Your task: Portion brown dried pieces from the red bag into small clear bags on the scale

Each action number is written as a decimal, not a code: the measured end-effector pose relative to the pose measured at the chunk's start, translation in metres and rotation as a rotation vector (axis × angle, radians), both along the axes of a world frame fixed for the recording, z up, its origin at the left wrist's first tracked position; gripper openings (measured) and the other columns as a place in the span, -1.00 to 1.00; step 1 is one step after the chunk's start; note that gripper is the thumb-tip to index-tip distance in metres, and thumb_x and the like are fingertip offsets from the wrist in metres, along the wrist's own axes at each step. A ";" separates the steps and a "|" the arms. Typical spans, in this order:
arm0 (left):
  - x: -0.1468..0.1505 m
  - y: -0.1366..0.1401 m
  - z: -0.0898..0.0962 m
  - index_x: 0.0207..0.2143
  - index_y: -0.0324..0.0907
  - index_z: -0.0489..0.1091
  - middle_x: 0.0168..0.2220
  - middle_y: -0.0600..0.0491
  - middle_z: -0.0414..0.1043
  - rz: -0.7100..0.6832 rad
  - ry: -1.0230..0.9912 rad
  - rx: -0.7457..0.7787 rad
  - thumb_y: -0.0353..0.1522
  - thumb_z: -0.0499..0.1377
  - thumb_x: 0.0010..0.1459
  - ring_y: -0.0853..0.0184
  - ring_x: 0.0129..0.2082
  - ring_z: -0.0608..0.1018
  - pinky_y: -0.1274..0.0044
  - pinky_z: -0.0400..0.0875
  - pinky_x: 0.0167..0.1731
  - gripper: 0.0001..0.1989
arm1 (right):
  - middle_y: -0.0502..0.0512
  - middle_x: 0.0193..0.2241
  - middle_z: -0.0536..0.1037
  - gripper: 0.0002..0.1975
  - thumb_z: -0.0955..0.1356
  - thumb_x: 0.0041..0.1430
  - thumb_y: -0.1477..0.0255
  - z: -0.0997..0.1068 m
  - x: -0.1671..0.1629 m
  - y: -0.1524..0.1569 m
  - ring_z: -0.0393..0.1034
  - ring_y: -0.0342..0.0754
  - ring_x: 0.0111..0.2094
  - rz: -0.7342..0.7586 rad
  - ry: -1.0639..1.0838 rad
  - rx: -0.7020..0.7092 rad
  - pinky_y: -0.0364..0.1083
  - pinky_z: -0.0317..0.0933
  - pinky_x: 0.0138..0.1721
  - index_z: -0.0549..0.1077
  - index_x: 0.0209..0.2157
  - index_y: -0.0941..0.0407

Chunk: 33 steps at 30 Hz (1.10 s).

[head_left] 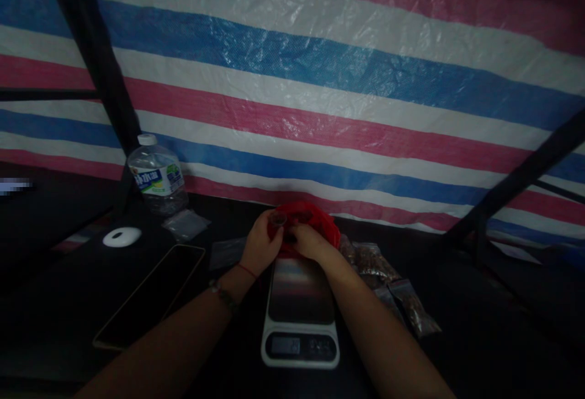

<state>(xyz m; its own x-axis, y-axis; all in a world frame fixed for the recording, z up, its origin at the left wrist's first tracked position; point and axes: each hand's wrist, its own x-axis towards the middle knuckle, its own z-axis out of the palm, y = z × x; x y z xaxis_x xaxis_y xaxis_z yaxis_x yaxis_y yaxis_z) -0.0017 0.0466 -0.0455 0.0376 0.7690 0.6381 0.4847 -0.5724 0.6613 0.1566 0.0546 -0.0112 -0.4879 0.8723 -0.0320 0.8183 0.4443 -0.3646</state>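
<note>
Filled packets [373, 263] beside scale [300, 307], red bag [328, 223] seemingly unfinished; my left hand [262, 243] clamps clear plastic [278, 220], right hand [309, 240] grip hidden, can't tell.

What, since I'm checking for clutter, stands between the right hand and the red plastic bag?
Nothing visible: the right hand is at the open red plastic bag. The digital scale lies nearer the camera, not between them.

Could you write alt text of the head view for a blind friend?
A person's left hand and right hand are at a red bag by the far end of a scale; filled clear packets lie to the right, a phone and bottle to the left.
</note>
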 end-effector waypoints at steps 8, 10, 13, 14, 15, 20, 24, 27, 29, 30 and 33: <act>0.000 -0.005 0.003 0.00 -0.20 0.22 -0.08 -0.06 0.40 -0.001 -0.003 0.036 -0.44 0.13 0.07 0.24 -0.07 0.48 0.35 0.38 0.00 -0.61 | 0.17 -0.26 0.60 -0.77 0.32 0.08 0.53 0.000 0.007 0.003 0.47 -0.03 -0.28 0.070 0.066 0.022 -0.14 0.25 -0.23 0.55 -0.22 0.18; 0.000 -0.007 0.003 0.00 -0.20 0.22 -0.06 -0.08 0.39 -0.034 -0.004 0.050 -0.43 0.12 0.08 0.23 -0.05 0.47 0.34 0.37 0.00 -0.61 | 0.15 -0.23 0.59 -0.72 0.32 0.06 0.56 -0.004 0.003 0.003 0.46 -0.03 -0.23 0.128 0.160 -0.015 -0.12 0.26 -0.17 0.53 -0.16 0.16; 0.001 -0.009 0.001 0.01 -0.22 0.21 -0.02 -0.12 0.38 -0.071 -0.007 0.072 -0.41 0.12 0.09 0.21 0.00 0.45 0.31 0.35 0.03 -0.60 | 0.15 -0.17 0.57 -0.63 0.34 0.00 0.62 -0.008 -0.003 0.003 0.45 -0.02 -0.16 0.164 0.257 -0.002 -0.11 0.26 -0.11 0.50 -0.10 0.14; 0.001 -0.009 0.001 0.01 -0.22 0.21 -0.01 -0.12 0.37 -0.080 -0.007 0.078 -0.40 0.12 0.09 0.20 0.01 0.44 0.31 0.35 0.04 -0.60 | 0.16 -0.17 0.57 -0.61 0.34 0.00 0.63 -0.008 -0.005 0.003 0.45 -0.01 -0.16 0.156 0.259 0.003 -0.11 0.26 -0.11 0.49 -0.09 0.15; 0.001 -0.009 0.001 0.01 -0.22 0.21 -0.01 -0.12 0.37 -0.088 -0.006 0.083 -0.40 0.12 0.09 0.20 0.01 0.44 0.30 0.35 0.04 -0.60 | 0.17 -0.18 0.58 -0.62 0.34 0.01 0.63 -0.008 -0.006 0.003 0.45 -0.01 -0.17 0.138 0.247 0.003 -0.11 0.26 -0.12 0.49 -0.09 0.16; 0.000 -0.009 0.003 0.00 -0.20 0.22 -0.04 -0.10 0.39 -0.042 -0.033 0.076 -0.41 0.12 0.09 0.22 -0.02 0.45 0.32 0.36 0.03 -0.61 | 0.16 -0.27 0.61 -0.76 0.28 0.11 0.57 0.000 -0.003 0.003 0.48 -0.04 -0.27 0.072 0.117 -0.028 -0.15 0.27 -0.22 0.55 -0.24 0.17; -0.001 -0.007 0.005 -0.01 -0.20 0.22 -0.08 -0.07 0.39 0.023 -0.056 0.070 -0.43 0.13 0.07 0.24 -0.06 0.47 0.34 0.37 0.00 -0.61 | 0.17 -0.34 0.61 -0.75 0.26 0.10 0.60 0.014 0.008 0.002 0.48 -0.06 -0.35 -0.033 -0.057 -0.030 -0.18 0.23 -0.33 0.58 -0.34 0.17; -0.001 -0.006 0.004 -0.01 -0.20 0.23 -0.07 -0.07 0.39 0.019 -0.060 0.069 -0.43 0.13 0.07 0.24 -0.06 0.46 0.35 0.36 0.00 -0.61 | 0.19 -0.32 0.61 -0.76 0.28 0.08 0.58 0.021 0.014 0.001 0.47 -0.06 -0.33 -0.075 -0.128 0.022 -0.17 0.23 -0.30 0.58 -0.30 0.18; -0.001 -0.007 0.004 -0.01 -0.21 0.23 -0.07 -0.07 0.39 0.012 -0.052 0.061 -0.43 0.13 0.07 0.24 -0.05 0.46 0.35 0.36 0.01 -0.61 | 0.19 -0.23 0.59 -0.74 0.32 0.07 0.54 0.020 0.014 0.001 0.47 -0.04 -0.26 -0.036 -0.089 0.055 -0.17 0.24 -0.25 0.56 -0.20 0.16; -0.001 -0.008 0.004 -0.01 -0.21 0.23 -0.06 -0.08 0.39 0.008 -0.047 0.057 -0.43 0.13 0.07 0.24 -0.05 0.46 0.34 0.36 0.01 -0.61 | 0.17 -0.19 0.58 -0.71 0.33 0.05 0.52 0.018 0.013 0.001 0.46 -0.03 -0.22 -0.003 -0.059 0.055 -0.17 0.24 -0.22 0.54 -0.15 0.14; 0.000 -0.009 0.005 -0.02 -0.22 0.24 -0.07 -0.08 0.39 0.008 -0.035 0.060 -0.43 0.14 0.07 0.23 -0.06 0.46 0.35 0.36 0.00 -0.62 | 0.12 -0.18 0.59 -0.68 0.33 0.05 0.54 0.013 0.008 -0.001 0.46 -0.04 -0.18 0.068 -0.009 -0.017 -0.17 0.24 -0.18 0.53 -0.12 0.10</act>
<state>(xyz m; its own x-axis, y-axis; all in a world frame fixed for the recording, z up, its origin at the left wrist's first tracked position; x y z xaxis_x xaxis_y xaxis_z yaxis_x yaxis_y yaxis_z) -0.0019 0.0379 -0.0408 0.0081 0.7295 0.6839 0.4668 -0.6076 0.6426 0.1645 0.0538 0.0016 -0.5456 0.8365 -0.0509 0.7896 0.4928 -0.3657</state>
